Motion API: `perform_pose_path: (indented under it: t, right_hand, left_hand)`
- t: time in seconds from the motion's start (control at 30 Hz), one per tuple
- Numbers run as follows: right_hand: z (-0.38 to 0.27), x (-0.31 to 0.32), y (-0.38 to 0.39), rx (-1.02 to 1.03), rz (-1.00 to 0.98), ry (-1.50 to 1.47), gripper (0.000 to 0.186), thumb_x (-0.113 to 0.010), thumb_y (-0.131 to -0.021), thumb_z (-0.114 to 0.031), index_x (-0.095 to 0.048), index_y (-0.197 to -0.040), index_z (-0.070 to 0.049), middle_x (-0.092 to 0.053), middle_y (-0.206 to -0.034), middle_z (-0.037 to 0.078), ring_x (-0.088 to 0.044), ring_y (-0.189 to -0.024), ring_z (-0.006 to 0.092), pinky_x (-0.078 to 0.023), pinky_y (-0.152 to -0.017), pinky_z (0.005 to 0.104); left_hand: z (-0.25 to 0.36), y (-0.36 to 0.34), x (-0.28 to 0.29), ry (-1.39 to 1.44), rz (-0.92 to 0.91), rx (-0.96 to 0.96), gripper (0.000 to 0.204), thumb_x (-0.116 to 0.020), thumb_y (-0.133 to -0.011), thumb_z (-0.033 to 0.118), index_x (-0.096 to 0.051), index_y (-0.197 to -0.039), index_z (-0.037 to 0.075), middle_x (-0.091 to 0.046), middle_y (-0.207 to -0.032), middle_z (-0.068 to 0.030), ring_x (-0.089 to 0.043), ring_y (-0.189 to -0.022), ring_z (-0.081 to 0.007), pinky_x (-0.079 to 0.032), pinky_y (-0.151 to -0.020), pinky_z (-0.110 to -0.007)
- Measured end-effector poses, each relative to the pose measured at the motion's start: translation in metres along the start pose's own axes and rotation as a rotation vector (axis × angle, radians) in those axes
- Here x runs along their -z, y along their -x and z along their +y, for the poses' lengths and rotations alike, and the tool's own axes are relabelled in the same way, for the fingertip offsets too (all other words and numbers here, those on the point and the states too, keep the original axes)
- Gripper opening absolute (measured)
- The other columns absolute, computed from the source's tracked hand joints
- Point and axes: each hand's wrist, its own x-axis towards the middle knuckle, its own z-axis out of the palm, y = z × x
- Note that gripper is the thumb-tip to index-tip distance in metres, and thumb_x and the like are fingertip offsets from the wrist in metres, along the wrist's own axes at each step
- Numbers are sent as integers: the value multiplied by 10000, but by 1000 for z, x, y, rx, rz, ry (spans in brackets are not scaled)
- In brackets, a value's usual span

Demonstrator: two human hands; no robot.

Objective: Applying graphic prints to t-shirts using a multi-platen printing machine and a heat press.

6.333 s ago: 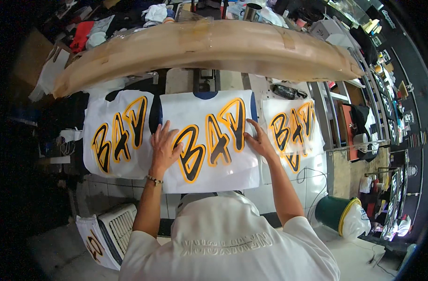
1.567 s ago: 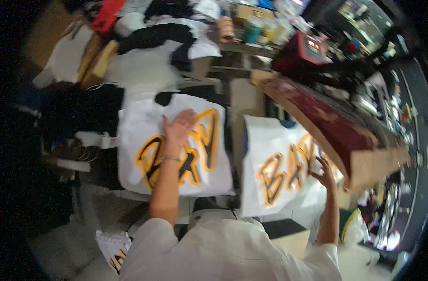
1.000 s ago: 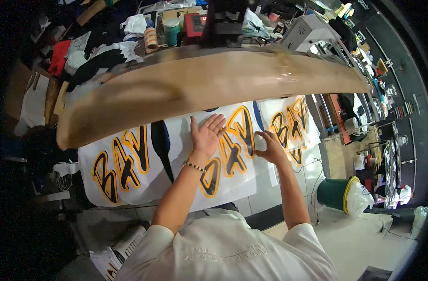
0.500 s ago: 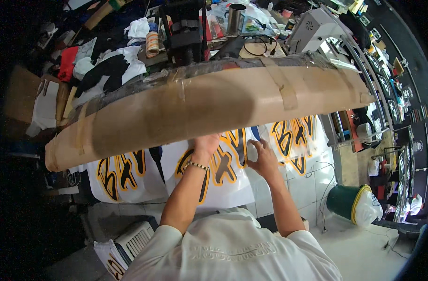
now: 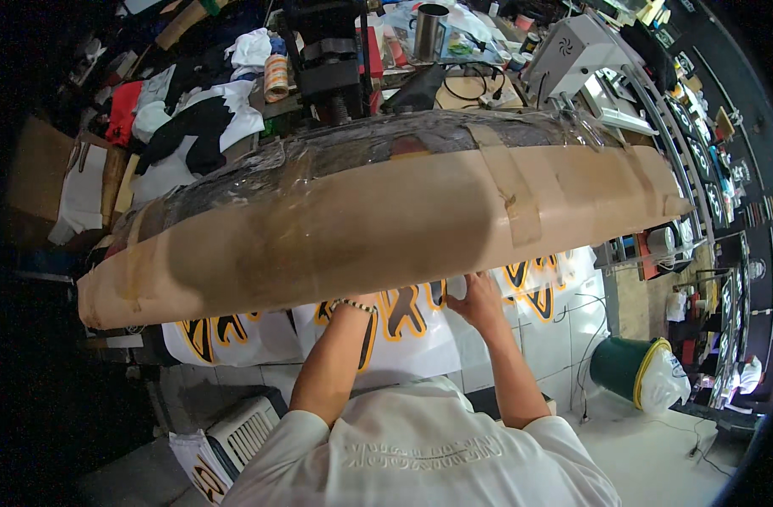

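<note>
A long panel [image 5: 335,228] covered in brown sheet and tape, with clear plastic wrap over its far side, spans the view above my hands. Below it, white sheets [image 5: 441,346] carry black lettering-like shapes edged in orange. My left hand [image 5: 365,300] reaches under the panel's near edge; only the wrist, with a beaded bracelet, and a bit of hand show, and its fingers are hidden. My right hand [image 5: 481,302] is over the sheets at the right, thumb and forefinger apart, with the fingertips close to the panel's edge. Nothing shows in its grasp.
At the back left lie piled clothes [image 5: 204,127] beside an orange-and-white can [image 5: 275,79]. A metal cup [image 5: 431,32] and a grey-white machine [image 5: 568,59] stand behind the panel. On the floor at right are a green bucket [image 5: 614,370] and loose cables [image 5: 582,384].
The panel appears lower in view and covers more of the sheets and my left hand. My right hand has shifted slightly, its fingers now at the panel's edge.
</note>
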Motion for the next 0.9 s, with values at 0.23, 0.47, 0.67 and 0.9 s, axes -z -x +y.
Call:
perform_pose_path:
  t: [0.23,0.47,0.67,0.9]
  right_hand:
    - [11,-4,1,9,19,1,770,-900,-735,-251,-556,-1425,-256,-463,-1555,215,-586,-1278,476,-549,-1006,537]
    - [2,-7,-3,63,27,-22,828,-944,-677,-218,-548,-1403,-181,-522,-1473,199,-595,-1245,448,-559,-956,533]
    - [10,-1,-4,79,37,29,853,-943,-643,-144,-584,-1417,-118,-482,-1506,277,-503,-1371,473,-466,-1143,503]
    - [31,0,-14,83,-27,53,902,-926,-628,-68,-584,-1455,-173,-418,-1573,258,-431,-1465,415,-439,-1160,483]
  left_hand:
    - [-8,5,-13,-18,30,21,474,-519,-1088,398,-546,-1468,117,-592,-1480,-67,-557,-1344,-254,-469,-1130,-455]
    - [3,5,-15,-8,74,-7,481,-511,-1087,403,-535,-1471,114,-580,-1490,-88,-552,-1348,-268,-451,-1145,-465]
    - [59,25,6,-67,131,-25,487,-505,-1087,408,-526,-1473,111,-570,-1500,-106,-547,-1351,-280,-436,-1159,-474]
    - [315,119,121,-74,281,-192,1044,-339,-1000,797,-385,-1531,-102,-456,-1584,-270,-417,-1485,-426,-344,-1231,-555]
